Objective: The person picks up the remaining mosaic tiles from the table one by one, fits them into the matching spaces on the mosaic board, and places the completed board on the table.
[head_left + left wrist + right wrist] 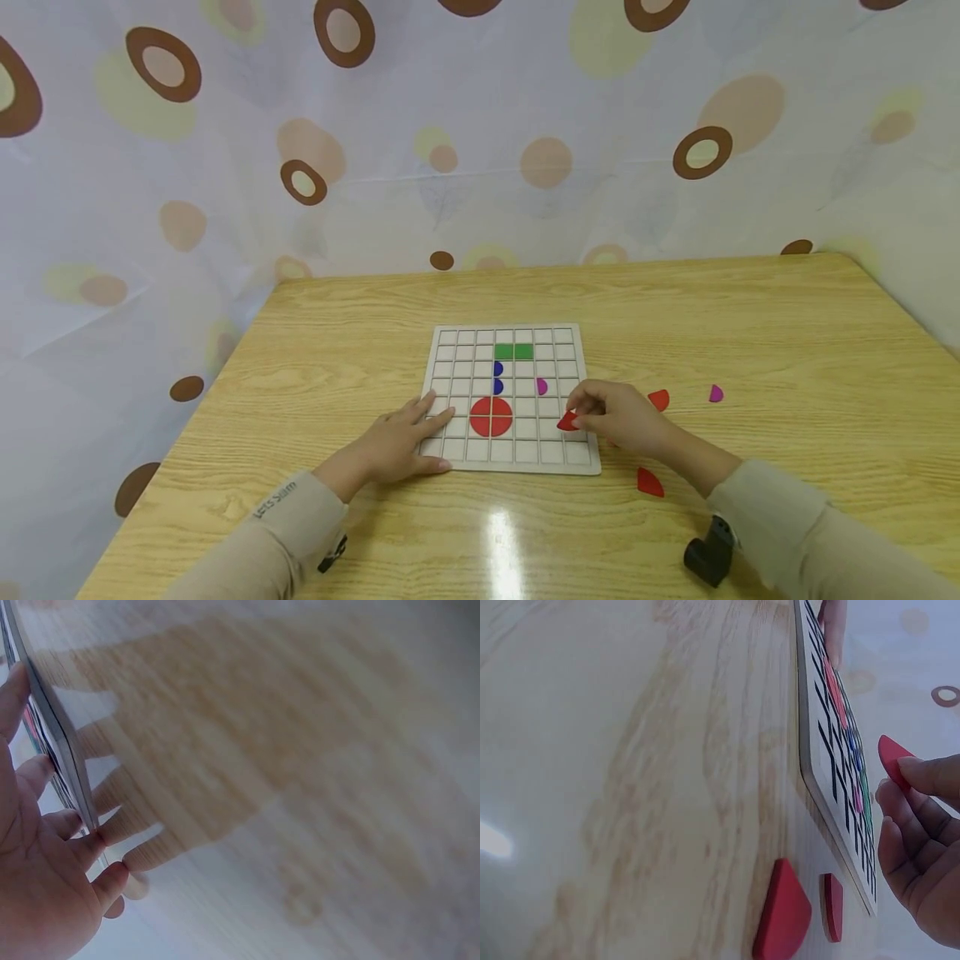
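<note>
Meanwhile right hand (626, 417) pinches red piece (567, 422) over board (510, 400); left hand (405, 442), seemingly flat, steadies it.

In the left wrist view the desk (300, 765) is blurred to streaks of grain, and the grid board (56, 742) shows only as a thin edge cut off at the left border, its squares unreadable. The left hand (41, 885) runs off the bottom left corner. In the right wrist view the right hand (922, 847) is cut by the right edge, and its fingers (930, 776) cover part of the red piece (891, 759). From the head view, a red piece (613, 442) beside the board lies almost wholly hidden under that hand.
</note>
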`<act>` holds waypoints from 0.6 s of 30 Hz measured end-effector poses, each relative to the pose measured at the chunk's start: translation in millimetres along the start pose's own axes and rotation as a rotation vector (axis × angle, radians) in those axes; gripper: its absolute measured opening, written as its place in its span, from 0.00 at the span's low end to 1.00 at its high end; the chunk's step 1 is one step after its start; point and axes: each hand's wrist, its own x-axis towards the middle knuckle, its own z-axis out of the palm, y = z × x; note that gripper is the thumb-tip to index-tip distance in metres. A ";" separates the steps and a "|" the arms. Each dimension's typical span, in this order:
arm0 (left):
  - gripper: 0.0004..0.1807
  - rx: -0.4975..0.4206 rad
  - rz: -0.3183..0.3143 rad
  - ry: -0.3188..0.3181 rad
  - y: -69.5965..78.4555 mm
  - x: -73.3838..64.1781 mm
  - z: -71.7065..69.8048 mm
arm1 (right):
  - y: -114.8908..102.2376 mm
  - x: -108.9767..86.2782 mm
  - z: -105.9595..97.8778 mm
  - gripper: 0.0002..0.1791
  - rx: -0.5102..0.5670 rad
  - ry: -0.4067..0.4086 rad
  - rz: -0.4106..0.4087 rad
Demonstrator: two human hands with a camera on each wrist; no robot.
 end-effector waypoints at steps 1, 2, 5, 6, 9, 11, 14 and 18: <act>0.39 0.001 0.002 0.001 -0.1 0.0 0.1 | 0.5 1.4 1.0 0.05 -0.002 -0.003 -0.005; 0.39 0.003 0.004 0.003 -0.1 0.0 0.1 | 0.8 2.6 1.8 0.05 -0.006 -0.006 -0.009; 0.39 0.004 0.009 0.006 -0.5 0.0 0.5 | 2.1 5.7 4.4 0.04 -0.003 -0.015 -0.042; 0.39 0.001 0.009 0.005 -0.7 0.1 0.6 | 2.0 6.5 5.1 0.04 0.002 -0.020 -0.046; 0.39 0.002 0.010 0.005 -1.2 0.3 0.9 | 1.4 8.4 7.2 0.03 0.007 -0.030 -0.073; 0.39 0.001 0.008 0.002 -1.1 0.3 0.9 | 1.1 9.9 8.7 0.03 0.006 -0.035 -0.059; 0.39 0.006 0.008 0.001 -1.2 0.4 0.6 | 1.3 13.0 11.2 0.04 0.000 -0.043 -0.009; 0.39 0.002 0.010 0.003 -1.6 0.7 0.8 | 0.8 16.2 13.6 0.04 -0.021 -0.050 0.021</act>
